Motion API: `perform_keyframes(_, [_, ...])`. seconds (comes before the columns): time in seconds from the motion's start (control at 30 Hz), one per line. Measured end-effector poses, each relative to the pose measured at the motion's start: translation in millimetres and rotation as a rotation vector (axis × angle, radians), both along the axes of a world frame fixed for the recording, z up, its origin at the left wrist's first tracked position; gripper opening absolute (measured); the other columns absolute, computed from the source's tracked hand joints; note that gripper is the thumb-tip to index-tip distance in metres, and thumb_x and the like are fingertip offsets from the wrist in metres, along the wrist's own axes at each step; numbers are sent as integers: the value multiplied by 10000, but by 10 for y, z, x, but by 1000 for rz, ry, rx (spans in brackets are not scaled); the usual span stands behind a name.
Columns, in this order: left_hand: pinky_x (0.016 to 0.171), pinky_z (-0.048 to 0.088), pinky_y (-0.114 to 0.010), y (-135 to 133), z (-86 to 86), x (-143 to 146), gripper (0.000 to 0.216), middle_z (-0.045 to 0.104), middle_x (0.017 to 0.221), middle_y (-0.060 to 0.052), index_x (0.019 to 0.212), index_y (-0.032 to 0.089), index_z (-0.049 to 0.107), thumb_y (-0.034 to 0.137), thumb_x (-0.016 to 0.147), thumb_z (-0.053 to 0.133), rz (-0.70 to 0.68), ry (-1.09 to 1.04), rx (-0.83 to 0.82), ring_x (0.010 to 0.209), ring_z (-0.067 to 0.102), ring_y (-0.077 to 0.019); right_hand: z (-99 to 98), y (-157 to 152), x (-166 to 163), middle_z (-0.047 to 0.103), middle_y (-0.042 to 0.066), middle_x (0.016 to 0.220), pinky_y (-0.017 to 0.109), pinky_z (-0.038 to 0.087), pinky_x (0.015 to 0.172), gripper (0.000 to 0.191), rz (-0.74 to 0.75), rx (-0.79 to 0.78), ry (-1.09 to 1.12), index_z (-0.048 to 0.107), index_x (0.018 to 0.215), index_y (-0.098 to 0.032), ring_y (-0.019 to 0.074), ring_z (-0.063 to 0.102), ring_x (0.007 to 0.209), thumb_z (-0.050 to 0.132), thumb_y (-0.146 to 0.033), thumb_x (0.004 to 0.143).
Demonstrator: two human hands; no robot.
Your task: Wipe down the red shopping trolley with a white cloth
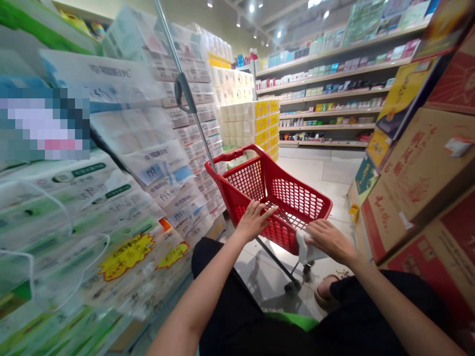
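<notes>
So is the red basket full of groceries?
No, the red basket looks bare inside; the right hand presses a white cloth on its rim.

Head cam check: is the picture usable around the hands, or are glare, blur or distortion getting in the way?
Head view: left hand and right hand on the red basket are sharp and evenly lit; wide-angle bending warps the shelves and cartons; tissue packs at left are smeared, with glare on the wrap; one patch is pixelated.
</notes>
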State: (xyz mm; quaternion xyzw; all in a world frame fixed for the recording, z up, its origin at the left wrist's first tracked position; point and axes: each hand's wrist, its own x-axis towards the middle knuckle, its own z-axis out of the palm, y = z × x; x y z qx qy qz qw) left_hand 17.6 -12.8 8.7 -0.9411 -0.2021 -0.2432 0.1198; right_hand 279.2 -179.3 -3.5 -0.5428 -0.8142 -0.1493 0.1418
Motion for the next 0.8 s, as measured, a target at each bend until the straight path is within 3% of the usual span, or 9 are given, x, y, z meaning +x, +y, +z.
perform_keyframes(0.2, [1159, 209, -517, -245, -6, 176, 679, 411, 1226, -43, 1480, 388, 228, 252, 889, 534, 14, -39, -47, 1269, 334, -259, -68, -2, -274, 610, 75, 862, 332, 331, 760, 270, -260, 142, -33, 548, 886, -178, 205, 513, 828, 374, -362, 982])
perform_keyframes(0.37, [1154, 205, -531, -323, 18, 267, 729, 408, 1238, -53, 1482, 377, 230, 202, 850, 548, 28, -41, -67, 1274, 326, -276, -74, 167, -451, 615, 68, 813, 310, 314, 652, 293, -437, 222, 3, 549, 878, -177, 185, 540, 751, 359, -373, 985])
perform_keyframes(0.5, [1160, 194, -526, -361, 49, 273, 768, 412, 1292, -63, 1493, 346, 206, 227, 829, 571, 7, -29, -88, 1296, 329, -283, -97, 270, -403, 630, 60, 792, 285, 292, 590, 339, -400, 247, 44, 557, 867, -182, 160, 571, 724, 325, -393, 996])
perform_keyframes(0.67, [1175, 218, -413, -253, 127, 148, 720, 357, 1459, -52, 1503, 276, 190, 217, 865, 517, -87, 40, -48, 1368, 307, -218, -94, 259, -134, 647, 43, 783, 262, 298, 588, 364, -310, 217, 45, 555, 846, -191, 146, 596, 734, 313, -413, 1002])
perform_keyframes(0.8, [1176, 197, -467, 21, 258, -92, 588, 340, 1486, -40, 1431, 301, 360, 228, 873, 529, 70, -45, 11, 1411, 244, -250, -79, 252, 109, 645, 36, 793, 266, 323, 614, 358, -277, 176, 44, 553, 859, -199, 152, 601, 766, 313, -423, 1001])
